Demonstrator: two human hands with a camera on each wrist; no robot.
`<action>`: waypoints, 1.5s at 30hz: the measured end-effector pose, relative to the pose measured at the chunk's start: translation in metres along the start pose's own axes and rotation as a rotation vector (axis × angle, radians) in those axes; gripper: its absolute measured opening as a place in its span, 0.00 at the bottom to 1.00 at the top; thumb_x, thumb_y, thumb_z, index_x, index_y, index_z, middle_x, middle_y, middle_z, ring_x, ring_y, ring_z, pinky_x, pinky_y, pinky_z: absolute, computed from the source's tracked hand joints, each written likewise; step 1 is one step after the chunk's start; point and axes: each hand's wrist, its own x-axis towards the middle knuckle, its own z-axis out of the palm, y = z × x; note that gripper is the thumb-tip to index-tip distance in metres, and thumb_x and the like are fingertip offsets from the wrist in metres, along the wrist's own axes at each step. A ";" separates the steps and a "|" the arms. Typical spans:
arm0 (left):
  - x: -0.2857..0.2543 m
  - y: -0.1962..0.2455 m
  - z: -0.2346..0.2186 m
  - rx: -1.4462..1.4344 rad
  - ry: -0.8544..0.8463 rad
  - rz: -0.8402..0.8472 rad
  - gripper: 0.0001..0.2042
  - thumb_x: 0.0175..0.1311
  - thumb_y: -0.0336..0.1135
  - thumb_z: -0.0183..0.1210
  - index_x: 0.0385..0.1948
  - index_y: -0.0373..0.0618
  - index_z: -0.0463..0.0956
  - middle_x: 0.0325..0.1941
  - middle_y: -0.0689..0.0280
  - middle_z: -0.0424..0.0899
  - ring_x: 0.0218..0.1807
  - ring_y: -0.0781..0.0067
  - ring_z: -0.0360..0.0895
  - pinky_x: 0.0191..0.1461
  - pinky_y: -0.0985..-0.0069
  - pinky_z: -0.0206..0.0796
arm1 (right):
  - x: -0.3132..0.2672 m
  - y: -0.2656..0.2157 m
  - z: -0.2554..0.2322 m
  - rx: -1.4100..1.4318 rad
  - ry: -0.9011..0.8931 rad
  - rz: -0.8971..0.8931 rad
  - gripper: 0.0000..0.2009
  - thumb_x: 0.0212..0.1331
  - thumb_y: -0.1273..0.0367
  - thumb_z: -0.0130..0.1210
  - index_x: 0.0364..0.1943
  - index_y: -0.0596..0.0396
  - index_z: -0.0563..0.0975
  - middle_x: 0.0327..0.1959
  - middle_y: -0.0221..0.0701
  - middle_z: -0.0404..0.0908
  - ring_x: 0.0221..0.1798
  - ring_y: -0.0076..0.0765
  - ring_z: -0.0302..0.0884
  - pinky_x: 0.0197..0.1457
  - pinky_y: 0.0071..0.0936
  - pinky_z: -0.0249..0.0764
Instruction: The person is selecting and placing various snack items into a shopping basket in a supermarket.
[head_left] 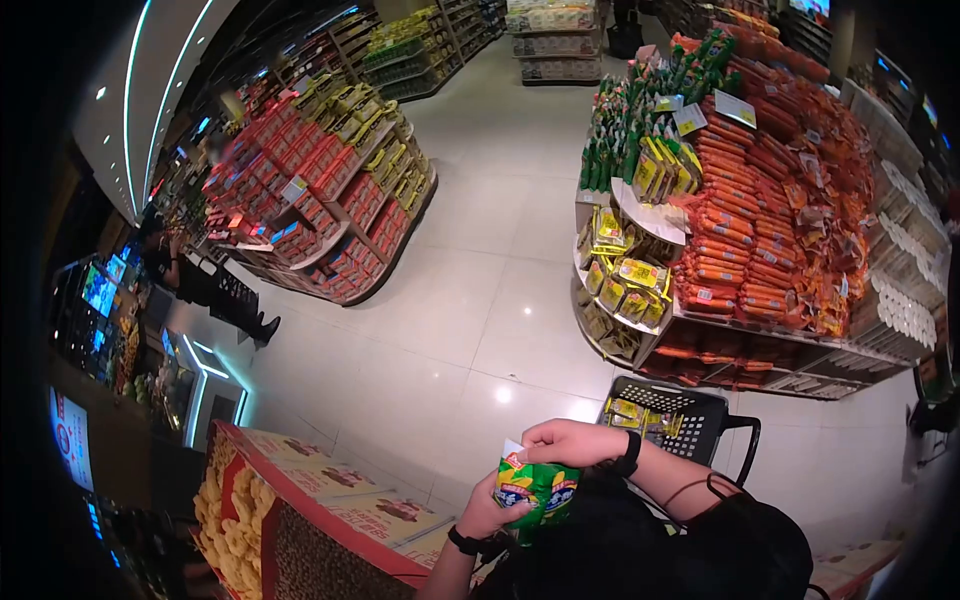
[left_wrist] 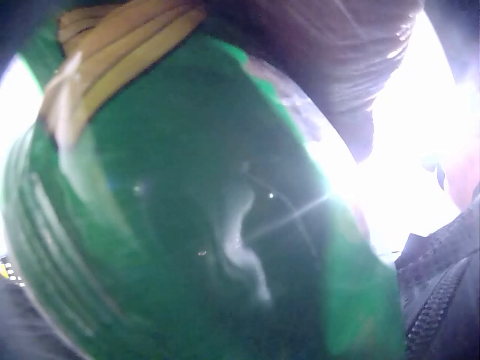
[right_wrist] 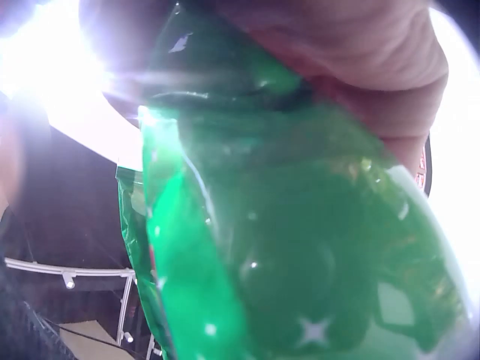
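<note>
A shiny green plastic packet (head_left: 545,490) with yellow, white and blue print is held in front of the body between both hands. My left hand (head_left: 484,512) grips its lower left side, with the thumb over the front. From the right, my right hand (head_left: 575,441) pinches the packet's top edge. The green film of the packet (left_wrist: 187,187) fills most of the left wrist view, with a yellow picture printed near the top. Fingers of the right hand (right_wrist: 360,52) curl over the packet (right_wrist: 247,225) in the right wrist view. Its contents are hidden.
A black shopping basket (head_left: 705,415) with several yellow packets stands close on the right. Behind it, a display (head_left: 740,240) bears red, green and yellow packs. Another shelf island (head_left: 320,200) is across the tiled aisle. A carton-edged bin (head_left: 330,480) borders the left; a person (head_left: 205,285) stands beyond.
</note>
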 end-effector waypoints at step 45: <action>0.737 0.274 -0.152 -0.121 -0.632 -0.278 0.21 0.80 0.35 0.64 0.70 0.39 0.73 0.65 0.61 0.86 0.62 0.72 0.86 0.67 0.67 0.80 | 0.110 -0.111 -0.431 0.179 2.261 -0.450 0.12 0.80 0.69 0.61 0.60 0.60 0.79 0.45 0.26 0.87 0.44 0.16 0.82 0.48 0.19 0.77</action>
